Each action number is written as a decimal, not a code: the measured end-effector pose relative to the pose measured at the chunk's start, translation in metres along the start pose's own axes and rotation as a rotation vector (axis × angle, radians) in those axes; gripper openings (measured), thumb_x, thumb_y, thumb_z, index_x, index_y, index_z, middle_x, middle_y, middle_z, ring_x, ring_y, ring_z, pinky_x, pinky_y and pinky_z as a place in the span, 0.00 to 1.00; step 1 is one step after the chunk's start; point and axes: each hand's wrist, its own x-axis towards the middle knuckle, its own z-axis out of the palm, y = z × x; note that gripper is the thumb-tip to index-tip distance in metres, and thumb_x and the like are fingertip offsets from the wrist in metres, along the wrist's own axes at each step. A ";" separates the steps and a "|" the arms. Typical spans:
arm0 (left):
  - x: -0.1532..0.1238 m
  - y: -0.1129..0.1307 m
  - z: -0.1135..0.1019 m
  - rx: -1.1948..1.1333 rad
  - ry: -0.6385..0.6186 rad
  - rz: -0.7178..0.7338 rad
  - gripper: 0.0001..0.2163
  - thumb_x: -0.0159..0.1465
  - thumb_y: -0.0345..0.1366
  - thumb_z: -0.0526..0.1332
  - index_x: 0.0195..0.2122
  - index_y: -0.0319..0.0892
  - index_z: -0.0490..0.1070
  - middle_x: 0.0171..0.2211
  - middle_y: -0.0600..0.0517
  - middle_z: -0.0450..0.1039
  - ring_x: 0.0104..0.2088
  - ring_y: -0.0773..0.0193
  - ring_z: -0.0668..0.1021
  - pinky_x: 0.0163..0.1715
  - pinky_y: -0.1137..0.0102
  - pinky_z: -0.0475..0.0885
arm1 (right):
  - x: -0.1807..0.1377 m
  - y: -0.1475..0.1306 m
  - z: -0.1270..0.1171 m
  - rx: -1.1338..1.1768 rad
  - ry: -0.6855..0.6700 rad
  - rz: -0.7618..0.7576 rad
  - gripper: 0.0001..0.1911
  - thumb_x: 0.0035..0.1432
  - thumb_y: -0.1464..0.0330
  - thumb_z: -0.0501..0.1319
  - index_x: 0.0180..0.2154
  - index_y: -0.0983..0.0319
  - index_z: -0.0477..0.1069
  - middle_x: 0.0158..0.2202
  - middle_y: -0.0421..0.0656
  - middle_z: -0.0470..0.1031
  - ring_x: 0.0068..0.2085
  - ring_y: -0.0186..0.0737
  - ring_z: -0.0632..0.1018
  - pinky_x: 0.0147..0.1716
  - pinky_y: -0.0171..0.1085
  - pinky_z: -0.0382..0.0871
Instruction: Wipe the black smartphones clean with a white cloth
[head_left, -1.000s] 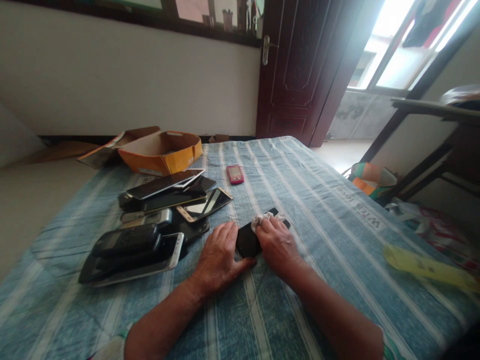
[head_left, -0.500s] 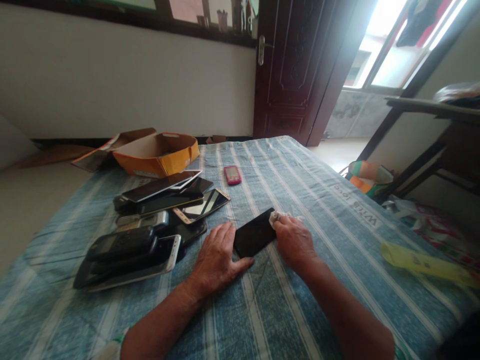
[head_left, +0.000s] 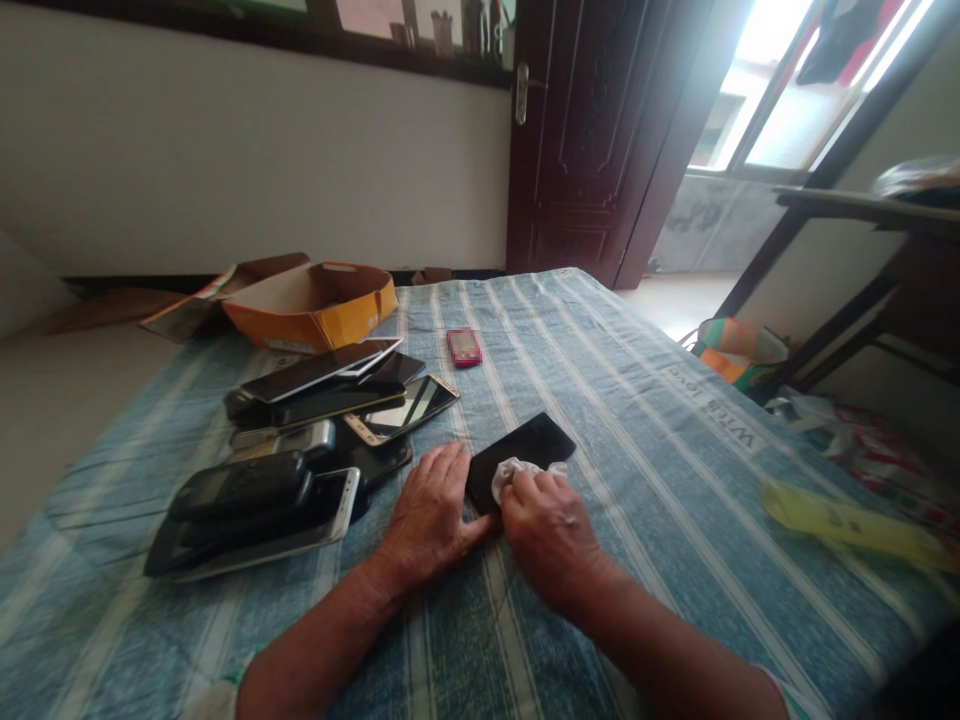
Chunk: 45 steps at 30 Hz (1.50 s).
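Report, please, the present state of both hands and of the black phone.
Left hand spread against left end of black phone. Right hand pinching crumpled white wad on its upper face. Phone pile left of left hand, not blocking.

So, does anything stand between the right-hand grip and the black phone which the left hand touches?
Yes: a crumpled white wipe, held in the right-hand grip, lies between it and the black phone.
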 end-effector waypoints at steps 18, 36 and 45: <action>0.006 -0.004 -0.016 -0.145 -0.108 -0.014 0.31 0.49 0.40 0.66 0.54 0.33 0.66 0.57 0.33 0.68 0.58 0.43 0.70 0.58 0.52 0.66 | -0.001 -0.001 0.000 0.029 0.072 -0.051 0.06 0.59 0.75 0.57 0.32 0.64 0.72 0.33 0.47 0.72 0.34 0.46 0.72 0.31 0.43 0.61; 0.013 -0.020 -0.032 -0.307 -0.154 -0.092 0.24 0.53 0.36 0.57 0.53 0.37 0.70 0.57 0.40 0.71 0.58 0.49 0.72 0.58 0.56 0.66 | -0.004 -0.006 0.002 -0.034 0.119 -0.118 0.07 0.57 0.78 0.56 0.32 0.66 0.72 0.32 0.48 0.71 0.33 0.46 0.70 0.30 0.44 0.62; 0.015 -0.024 -0.027 -0.368 -0.094 -0.141 0.22 0.58 0.41 0.54 0.51 0.37 0.72 0.55 0.42 0.73 0.56 0.51 0.74 0.58 0.57 0.67 | -0.010 -0.019 0.006 -0.086 0.261 -0.240 0.13 0.59 0.79 0.50 0.37 0.71 0.73 0.35 0.55 0.72 0.32 0.47 0.70 0.32 0.48 0.64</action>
